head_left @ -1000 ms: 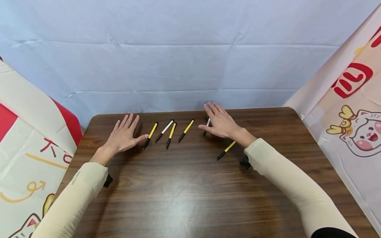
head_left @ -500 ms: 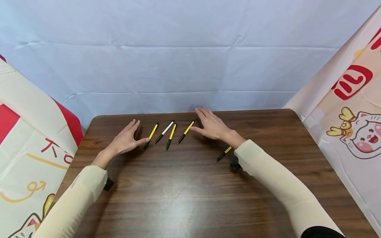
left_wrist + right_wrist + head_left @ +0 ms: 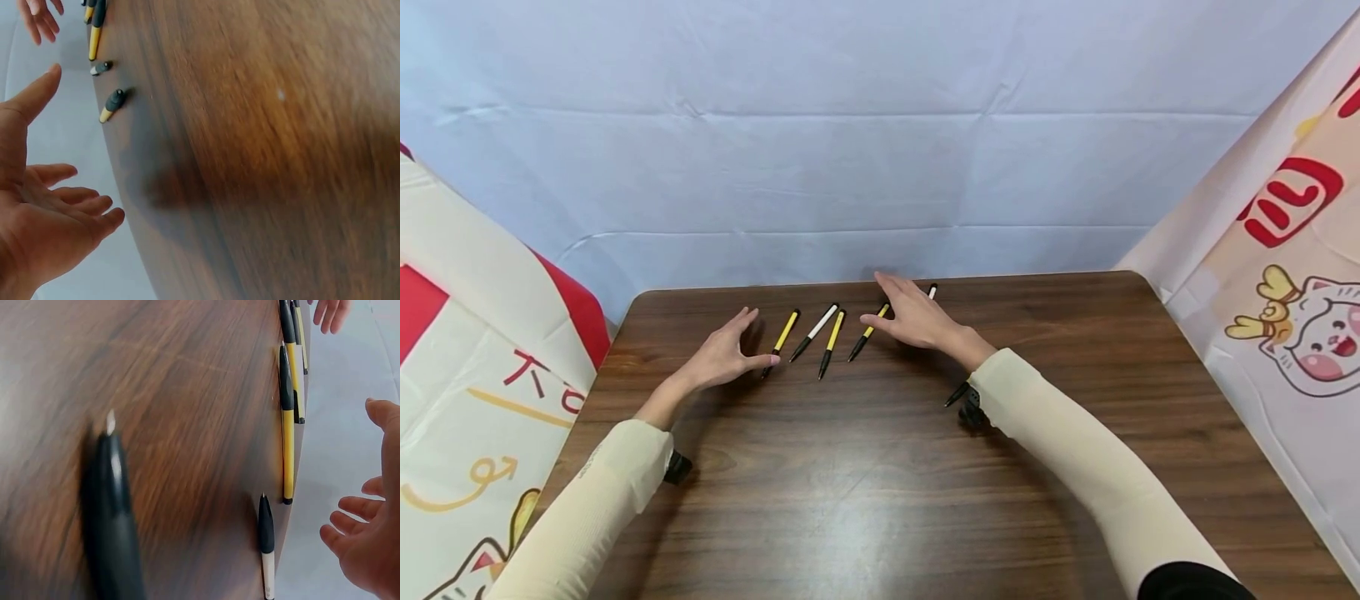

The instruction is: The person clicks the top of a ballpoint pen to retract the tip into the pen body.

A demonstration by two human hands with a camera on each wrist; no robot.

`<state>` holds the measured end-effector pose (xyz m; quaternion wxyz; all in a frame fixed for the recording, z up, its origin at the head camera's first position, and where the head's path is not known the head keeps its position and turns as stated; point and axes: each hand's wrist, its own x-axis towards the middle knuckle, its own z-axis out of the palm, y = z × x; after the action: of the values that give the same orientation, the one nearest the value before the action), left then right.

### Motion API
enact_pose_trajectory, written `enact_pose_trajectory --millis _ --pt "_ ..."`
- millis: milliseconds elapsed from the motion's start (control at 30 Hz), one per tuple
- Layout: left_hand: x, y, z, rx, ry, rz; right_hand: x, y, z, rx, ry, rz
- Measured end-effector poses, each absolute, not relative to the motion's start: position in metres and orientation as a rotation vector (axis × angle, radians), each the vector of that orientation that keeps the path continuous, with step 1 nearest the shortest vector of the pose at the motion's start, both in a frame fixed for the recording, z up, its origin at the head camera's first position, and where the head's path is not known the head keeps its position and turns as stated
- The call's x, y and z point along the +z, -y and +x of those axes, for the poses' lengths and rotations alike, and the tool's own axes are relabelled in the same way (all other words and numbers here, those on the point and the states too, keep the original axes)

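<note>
Several black-gripped pens lie on the wooden table. My left hand (image 3: 722,354) hovers with spread fingers beside the leftmost yellow pen (image 3: 787,328), its thumb overlapping the black grip. Right of that come a white pen (image 3: 822,323) and another yellow pen (image 3: 834,333). My right hand (image 3: 917,318), fingers extended, overlaps a further yellow pen (image 3: 865,337) with its thumb. Behind its knuckles shows the tip of a second white pen (image 3: 932,291), fully seen in the right wrist view as a white pen (image 3: 267,565). Neither hand holds anything. Under the right wrist, another pen (image 3: 957,393) is mostly hidden.
The table (image 3: 850,483) ends at its far edge just beyond the pens, against a pale cloth backdrop (image 3: 880,150). Printed cloths hang at the left (image 3: 490,350) and right (image 3: 1300,275). Small black wrist cameras hang under both sleeves.
My right hand has moved left from the second white pen to the yellow pen beside it. My left hand has drawn slightly nearer and its fingers have closed up together.
</note>
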<state>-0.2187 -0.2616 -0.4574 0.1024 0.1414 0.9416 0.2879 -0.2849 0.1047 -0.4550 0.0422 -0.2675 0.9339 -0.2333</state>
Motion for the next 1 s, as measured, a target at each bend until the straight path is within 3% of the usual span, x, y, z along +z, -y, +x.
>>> enact_pose_trajectory --millis 1000 --pt "-0.463 0.257 -0.212 1.049 -2.671 0.352 -0.465 -0.052 -0.295 -1.511 -2.352 -0.758"
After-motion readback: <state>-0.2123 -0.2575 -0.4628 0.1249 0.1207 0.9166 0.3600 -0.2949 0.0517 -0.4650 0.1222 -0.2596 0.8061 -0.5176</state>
